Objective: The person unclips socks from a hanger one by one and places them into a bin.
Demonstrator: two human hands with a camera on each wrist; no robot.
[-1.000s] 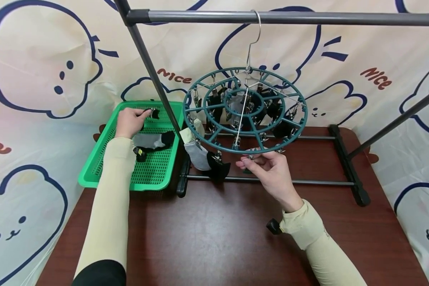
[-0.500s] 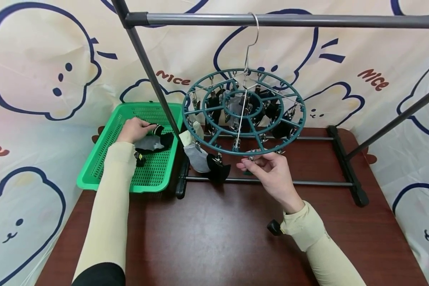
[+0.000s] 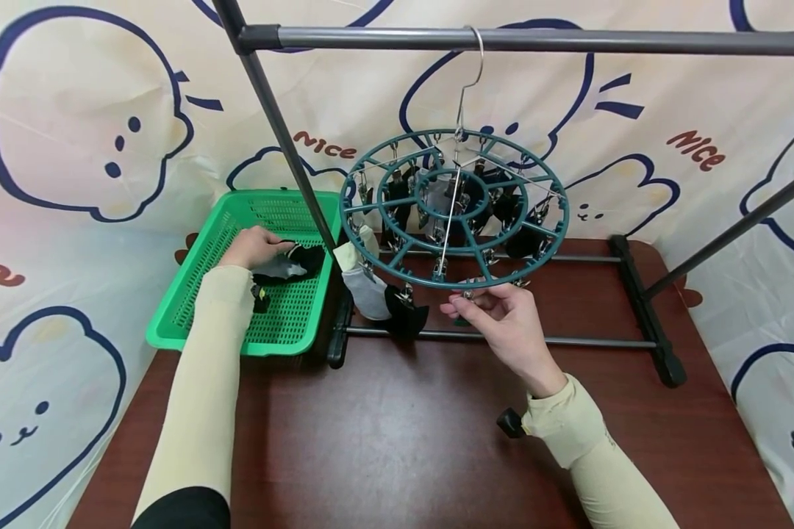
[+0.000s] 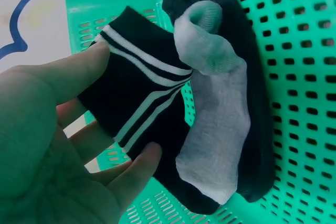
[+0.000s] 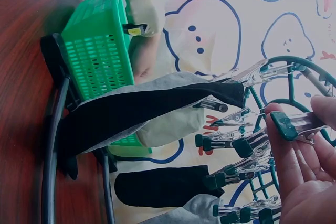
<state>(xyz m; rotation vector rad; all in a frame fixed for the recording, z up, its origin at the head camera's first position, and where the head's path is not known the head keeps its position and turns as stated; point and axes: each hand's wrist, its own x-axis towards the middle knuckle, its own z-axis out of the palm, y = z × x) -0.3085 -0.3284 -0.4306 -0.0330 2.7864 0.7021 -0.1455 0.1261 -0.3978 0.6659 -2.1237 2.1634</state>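
In the left wrist view, my left hand (image 4: 58, 145) pinches a black sock with white stripes (image 4: 139, 98), thumb on the near face. Beside it a grey sock (image 4: 218, 114) lies over darker fabric in the green basket (image 3: 274, 347). My right hand (image 3: 506, 316) is at the front rim of a round teal hanger (image 3: 397, 275), holding a metal clip with green tips (image 5: 294, 126) between thumb and fingers. Nothing is in that clip's tips. Left of it, a grey and black sock (image 3: 368, 294) hangs from the hanger.
Several dark socks hang from clips deeper in the hanger. Its hook hangs on the grey bar (image 3: 569, 40) of a rack, whose slanted left post (image 3: 281, 132) passes close by the basket. The rack's feet stand on the brown table (image 3: 403, 426).
My left hand has come nearer and lower in the basket, bringing the striped sock over the grey one. The right hand stays at the same clip.
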